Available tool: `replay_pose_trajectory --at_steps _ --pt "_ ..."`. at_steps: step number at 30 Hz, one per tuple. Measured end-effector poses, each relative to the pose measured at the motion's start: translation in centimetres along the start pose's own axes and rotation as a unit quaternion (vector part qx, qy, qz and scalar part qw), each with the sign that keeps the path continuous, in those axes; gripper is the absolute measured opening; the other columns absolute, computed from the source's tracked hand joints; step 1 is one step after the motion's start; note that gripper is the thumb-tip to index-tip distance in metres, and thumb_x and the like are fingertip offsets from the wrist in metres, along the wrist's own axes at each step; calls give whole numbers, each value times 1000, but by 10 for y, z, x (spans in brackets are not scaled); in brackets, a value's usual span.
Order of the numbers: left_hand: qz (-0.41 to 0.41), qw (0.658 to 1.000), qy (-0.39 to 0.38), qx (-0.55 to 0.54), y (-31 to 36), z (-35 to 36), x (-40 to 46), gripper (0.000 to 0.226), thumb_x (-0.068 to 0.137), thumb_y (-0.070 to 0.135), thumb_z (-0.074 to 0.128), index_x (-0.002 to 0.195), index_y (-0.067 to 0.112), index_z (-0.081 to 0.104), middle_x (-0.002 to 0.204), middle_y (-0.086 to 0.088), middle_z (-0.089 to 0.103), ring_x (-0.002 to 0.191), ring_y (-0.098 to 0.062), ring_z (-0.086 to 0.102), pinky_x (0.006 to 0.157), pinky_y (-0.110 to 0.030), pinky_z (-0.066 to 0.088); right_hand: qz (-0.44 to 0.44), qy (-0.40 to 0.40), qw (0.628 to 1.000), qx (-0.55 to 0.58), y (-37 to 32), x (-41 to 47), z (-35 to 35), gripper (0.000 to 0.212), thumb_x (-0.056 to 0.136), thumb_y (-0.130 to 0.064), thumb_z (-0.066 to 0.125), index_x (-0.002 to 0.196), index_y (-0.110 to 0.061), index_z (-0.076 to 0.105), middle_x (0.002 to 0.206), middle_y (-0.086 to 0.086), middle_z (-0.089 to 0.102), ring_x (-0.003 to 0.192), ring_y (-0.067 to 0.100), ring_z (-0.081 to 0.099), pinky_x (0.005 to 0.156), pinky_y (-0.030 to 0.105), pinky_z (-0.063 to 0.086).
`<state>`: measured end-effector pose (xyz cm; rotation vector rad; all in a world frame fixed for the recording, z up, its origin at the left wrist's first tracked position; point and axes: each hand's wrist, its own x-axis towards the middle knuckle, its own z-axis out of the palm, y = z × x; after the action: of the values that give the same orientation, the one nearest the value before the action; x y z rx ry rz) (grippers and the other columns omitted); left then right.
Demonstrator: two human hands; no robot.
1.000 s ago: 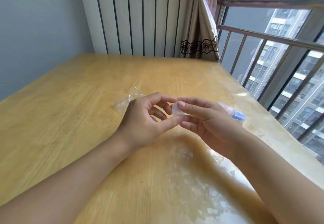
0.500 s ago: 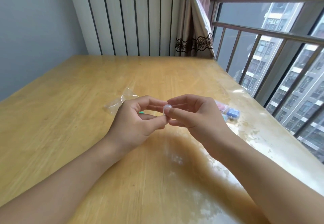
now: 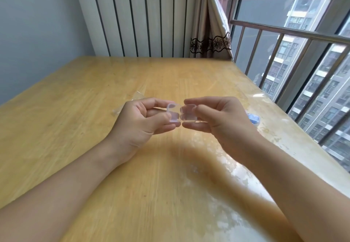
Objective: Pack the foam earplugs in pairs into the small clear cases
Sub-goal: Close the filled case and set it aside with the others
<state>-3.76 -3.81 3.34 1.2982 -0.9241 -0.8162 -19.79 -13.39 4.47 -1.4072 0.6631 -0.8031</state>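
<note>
Clear case (image 3: 180, 114): spread open in two halves, held above the surface (image 3: 94, 109) between both hands.
Left hand (image 3: 144, 121): at 9 o'clock of the case, thumb and fingers pinching the left half.
Right hand (image 3: 219, 120): at 3 o'clock, thumb and fingers pinching the right half.
Blue earplugs (image 3: 253, 117): on the surface at 3 o'clock, partly hidden behind the right hand.
Plastic bag (image 3: 130, 102): at 9 o'clock, behind the left hand.

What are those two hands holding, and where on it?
A small clear case, opened flat: the left hand pinches its left half, the right hand its right half.
</note>
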Motion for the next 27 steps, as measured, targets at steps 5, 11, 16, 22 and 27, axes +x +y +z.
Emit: replay_pose_trajectory --at_steps 5,11,16,22,27 --pt "-14 1000 -25 11 1 3 0 16 94 1 62 108 5 67 79 -18 78 81 -24 78 62 -21 60 54 -16 992 116 -5 9 -12 17 94 4 62 110 6 69 97 24 72 79 24 74 70 24 62" --pt "-6 992 -29 121 -5 8 -3 4 88 0 70 89 3 69 67 -14 74 51 -19 66 48 -28 54 66 -4 991 113 3 14 -17 19 88 -6 73 105 0 70 82 12 74 72 19 73 62 19 58" --pt "-7 964 -80 253 -10 17 -11 23 75 26 86 72 10 71 60 -9 70 40 -14 56 38 -22 42 -28 -6 990 -141 8 19 -22 6 85 -8 79 90 -5 76 73 7 76 61 13 64 53 21 51" --pt "133 956 72 252 2 -8 4 30 86 26 76 60 14 70 54 -1 67 50 -11 60 50 -23 46 -32 -54 968 -241 17 24 -27 14 85 -10 80 98 -4 78 74 3 74 60 8 65 55 21 52" --pt "108 926 191 308 0 -33 21 20 82 20 74 63 21 71 52 5 63 45 -1 54 50 -10 44 -142 -4 904 -404 13 23 -27 19 83 -9 73 98 -20 80 90 -14 76 81 1 70 65 11 49"
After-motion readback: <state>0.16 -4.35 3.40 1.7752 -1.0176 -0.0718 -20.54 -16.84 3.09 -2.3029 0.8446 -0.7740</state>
